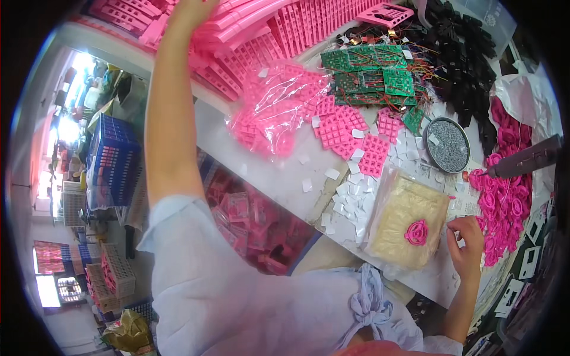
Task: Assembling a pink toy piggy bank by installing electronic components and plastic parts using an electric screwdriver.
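My left arm stretches to the far left, where my left hand (196, 13) is over stacked pink plastic housings (243, 26). The upper edge cuts off its fingers, so its grip is hidden. Beside a padded, plastic-wrapped yellowish block (415, 204), my right hand (467, 237) is closed with its fingers curled; what is in them, if anything, does not show. A magenta ring-shaped plastic part (417, 232) lies on the block. To the right of that hand is a heap of similar magenta parts (502, 207).
Pink keypads (344, 130), a bag of keypads (276, 110), green circuit boards (371, 77) with wires and white paper squares (350, 204) cover the table. A round dish of small metal pieces (447, 145), a dark tool (528, 157) and black parts (463, 65) are at the right.
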Motion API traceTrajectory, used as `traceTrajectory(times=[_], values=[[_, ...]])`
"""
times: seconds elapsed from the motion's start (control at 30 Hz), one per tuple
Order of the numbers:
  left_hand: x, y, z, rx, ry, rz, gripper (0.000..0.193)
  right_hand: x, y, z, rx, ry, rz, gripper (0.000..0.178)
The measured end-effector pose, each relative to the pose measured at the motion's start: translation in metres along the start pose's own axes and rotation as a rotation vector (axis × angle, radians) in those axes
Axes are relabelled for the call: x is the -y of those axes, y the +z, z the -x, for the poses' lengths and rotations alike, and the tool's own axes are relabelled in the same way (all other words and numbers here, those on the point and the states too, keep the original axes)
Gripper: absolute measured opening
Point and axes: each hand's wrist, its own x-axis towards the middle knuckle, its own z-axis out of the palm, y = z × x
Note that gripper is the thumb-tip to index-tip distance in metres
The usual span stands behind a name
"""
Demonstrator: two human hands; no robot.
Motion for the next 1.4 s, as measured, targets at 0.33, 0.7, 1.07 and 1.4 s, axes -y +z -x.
traceTrajectory(times=[0.33,0.7,1.07,1.4], values=[[0.002,-0.004,-0.026,0.17,-0.252,0.392,0.037,0.017,0.005,-0.001,0.005,-0.095,0.002,0.017],[-0.256,-0.088,0.276,-0.075,0.583,0.611,0.039,0.091,0.062,-0.019,-0.158,0.269,-1.262,0.05],[-0.3,-0.045,0.298,0.826,-0.392,1.59,0.065,0.019,0.027,0.02,0.062,0.482,-1.48,0.04],[-0.288,-0.024,0.321,0.636,-0.399,1.573,0.075,-0.122,-0.144,0.102,-0.503,0.756,0.437,0.042]])
